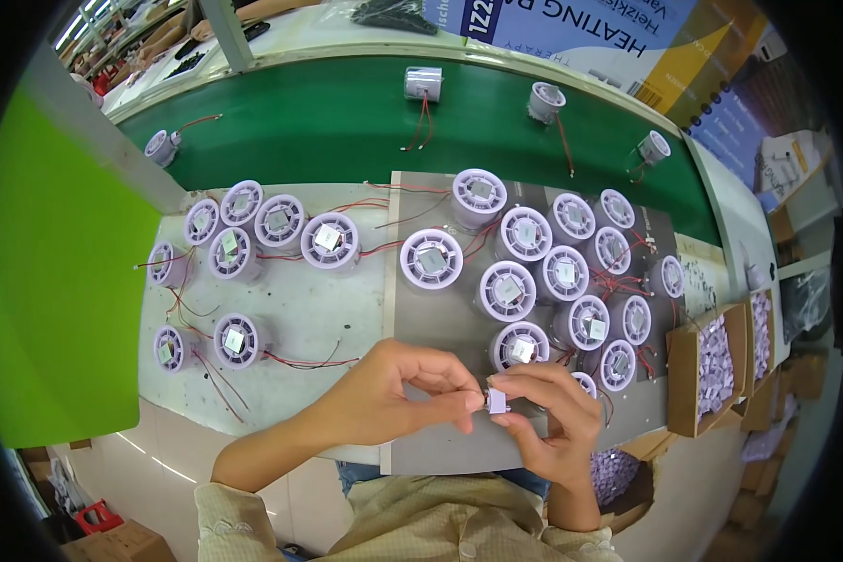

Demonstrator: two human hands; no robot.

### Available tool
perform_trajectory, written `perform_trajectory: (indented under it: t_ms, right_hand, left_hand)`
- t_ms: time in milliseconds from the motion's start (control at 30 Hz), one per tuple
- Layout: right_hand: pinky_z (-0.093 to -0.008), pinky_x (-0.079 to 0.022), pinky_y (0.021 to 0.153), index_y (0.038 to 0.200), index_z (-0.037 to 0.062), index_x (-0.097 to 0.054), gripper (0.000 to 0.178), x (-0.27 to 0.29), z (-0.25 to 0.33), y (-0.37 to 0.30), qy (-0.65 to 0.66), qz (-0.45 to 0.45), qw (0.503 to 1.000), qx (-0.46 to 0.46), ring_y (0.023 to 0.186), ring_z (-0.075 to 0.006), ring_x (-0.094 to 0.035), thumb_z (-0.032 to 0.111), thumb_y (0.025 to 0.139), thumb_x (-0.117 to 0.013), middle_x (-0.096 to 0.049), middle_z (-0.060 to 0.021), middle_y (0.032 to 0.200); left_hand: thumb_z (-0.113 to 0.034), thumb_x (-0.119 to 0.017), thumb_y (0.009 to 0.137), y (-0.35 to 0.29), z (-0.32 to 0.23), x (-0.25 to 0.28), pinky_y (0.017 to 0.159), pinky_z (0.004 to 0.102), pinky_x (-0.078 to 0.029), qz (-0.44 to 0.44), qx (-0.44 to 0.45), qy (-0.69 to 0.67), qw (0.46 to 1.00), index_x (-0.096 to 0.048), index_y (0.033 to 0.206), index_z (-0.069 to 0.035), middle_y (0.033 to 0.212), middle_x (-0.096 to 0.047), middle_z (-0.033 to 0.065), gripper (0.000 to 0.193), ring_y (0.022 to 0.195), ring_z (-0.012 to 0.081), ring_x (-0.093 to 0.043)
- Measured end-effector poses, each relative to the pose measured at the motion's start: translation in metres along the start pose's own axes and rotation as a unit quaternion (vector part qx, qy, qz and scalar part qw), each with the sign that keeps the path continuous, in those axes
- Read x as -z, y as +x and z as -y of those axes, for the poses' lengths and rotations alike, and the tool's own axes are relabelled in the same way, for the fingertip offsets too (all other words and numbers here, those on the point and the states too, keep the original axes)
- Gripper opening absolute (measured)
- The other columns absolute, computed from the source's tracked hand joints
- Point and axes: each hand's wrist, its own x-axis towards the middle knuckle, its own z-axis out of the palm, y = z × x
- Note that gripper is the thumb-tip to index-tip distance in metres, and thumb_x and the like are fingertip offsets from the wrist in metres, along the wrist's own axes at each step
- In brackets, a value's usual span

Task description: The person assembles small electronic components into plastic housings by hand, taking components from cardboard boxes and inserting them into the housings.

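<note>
In front of my body, at the near edge of the grey mat (431,375), both hands meet over a small lilac plastic piece (497,401). My right hand (554,412) pinches this piece between thumb and fingertips. My left hand (407,389) is closed at its left side, thumb against forefinger. Whatever those left fingertips grip is too small and covered to make out. Just beyond the hands stands a round lilac motor-like unit (520,348) with a pale square on its slotted top. Several similar units (508,290) with thin red wires crowd the mat behind it.
More lilac units (331,241) stand on the white worktop (290,393) at left, wires trailing. A green conveyor belt (318,122) carries spaced units across the back. At right, a cardboard box (684,384) holds small lilac pieces. A bright green panel (56,281) borders the left.
</note>
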Motion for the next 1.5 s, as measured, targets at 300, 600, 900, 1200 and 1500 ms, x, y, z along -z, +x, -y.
perform_trajectory:
  t_ms: [300, 600, 900, 1200, 1500]
  right_hand:
    - [-0.0334, -0.053, 0.073, 0.102, -0.0018, -0.071, 0.035, 0.001, 0.002, 0.002, -0.06, 0.017, 0.997, 0.041, 0.084, -0.0266, -0.066, -0.002, 0.067, -0.077, -0.069, -0.0151, 0.097]
    - [-0.0347, -0.053, 0.074, 0.108, 0.0005, -0.07, 0.04, -0.004, 0.009, -0.01, -0.104, 0.06, 0.993, 0.0, 0.087, -0.0277, -0.065, 0.0, 0.069, -0.077, -0.067, -0.0116, 0.098]
    - [-0.037, -0.051, 0.074, 0.109, 0.0018, -0.067, 0.035, -0.011, 0.008, -0.037, -0.208, 0.135, 0.969, -0.019, 0.088, -0.0281, -0.062, 0.004, 0.074, -0.074, -0.068, -0.0104, 0.101]
    - [-0.0384, -0.05, 0.077, 0.11, 0.0028, -0.067, 0.037, -0.02, 0.003, -0.042, -0.218, 0.115, 0.967, -0.058, 0.089, -0.028, -0.06, 0.001, 0.074, -0.072, -0.065, -0.0113, 0.099]
    - [-0.0393, -0.05, 0.075, 0.111, 0.0025, -0.067, 0.037, -0.008, 0.001, -0.039, -0.183, 0.15, 0.97, -0.048, 0.087, -0.0286, -0.061, 0.003, 0.074, -0.074, -0.066, -0.0099, 0.094]
  left_hand:
    - [-0.018, -0.071, 0.09, -0.003, -0.001, -0.007, 0.089, 0.0313, -0.042, -0.045, -0.084, 0.242, 0.966, -0.07, 0.088, -0.005, 0.078, -0.074, -0.0006, 0.014, 0.072, 0.013, -0.068]
    - [-0.035, -0.078, 0.079, -0.033, -0.026, -0.011, 0.099, 0.0455, -0.037, -0.099, -0.099, 0.59, 0.795, -0.053, 0.118, -0.01, 0.108, -0.067, 0.0058, 0.053, 0.1, 0.0219, -0.063]
    - [-0.02, -0.08, 0.067, -0.054, 0.017, -0.014, 0.079, 0.0412, -0.053, -0.027, -0.01, 0.636, 0.771, -0.059, 0.116, -0.009, 0.126, -0.054, 0.0121, 0.055, 0.116, 0.0288, -0.054]
    - [-0.012, -0.076, 0.073, -0.037, 0.025, -0.029, 0.094, 0.0412, -0.044, -0.047, -0.085, 0.71, 0.697, -0.065, 0.091, -0.006, 0.116, -0.059, 0.0083, 0.022, 0.114, 0.0263, -0.055]
    - [-0.007, -0.074, 0.074, -0.03, 0.028, -0.029, 0.102, 0.0485, -0.03, -0.123, -0.125, 0.634, 0.753, -0.063, 0.082, -0.01, 0.095, -0.062, -0.0027, 0.014, 0.097, 0.0162, -0.061]
